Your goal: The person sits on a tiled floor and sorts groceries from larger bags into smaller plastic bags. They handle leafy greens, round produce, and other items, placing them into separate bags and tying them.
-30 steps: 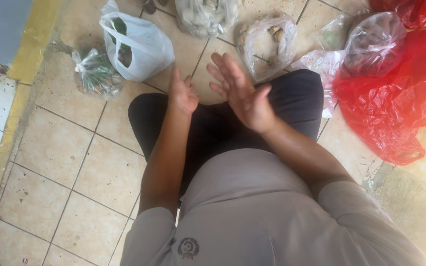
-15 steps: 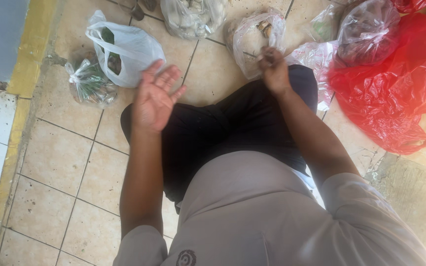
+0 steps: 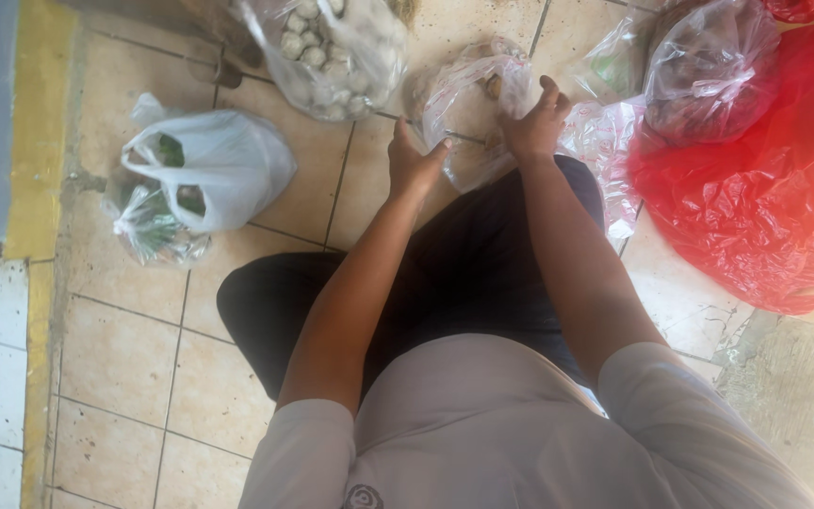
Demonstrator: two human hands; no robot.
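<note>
Beige floor tiles (image 3: 124, 368) with dark grout run under everything, edged on the far left by a yellow strip (image 3: 38, 141). Next to that strip sits a white plastic bag (image 3: 223, 170) with green leaves showing at its mouth, and a small clear bag of greens (image 3: 148, 231) lies touching its lower left side. Further up, near the top edge, a clear bag of pale round items (image 3: 332, 52) rests on the floor. Below it the left hand (image 3: 414, 160) is held out, fingers loosely apart, its fingertips touching the edge of a small clear bag (image 3: 473, 104) that lies on the tiles just ahead of the dark trousers. The right hand (image 3: 534, 123) is closed on the same bag's plastic at its right side. Right of the hands a knotted clear bag of dark contents (image 3: 708, 71) sits on top of a large red plastic bag (image 3: 765, 207).
</note>
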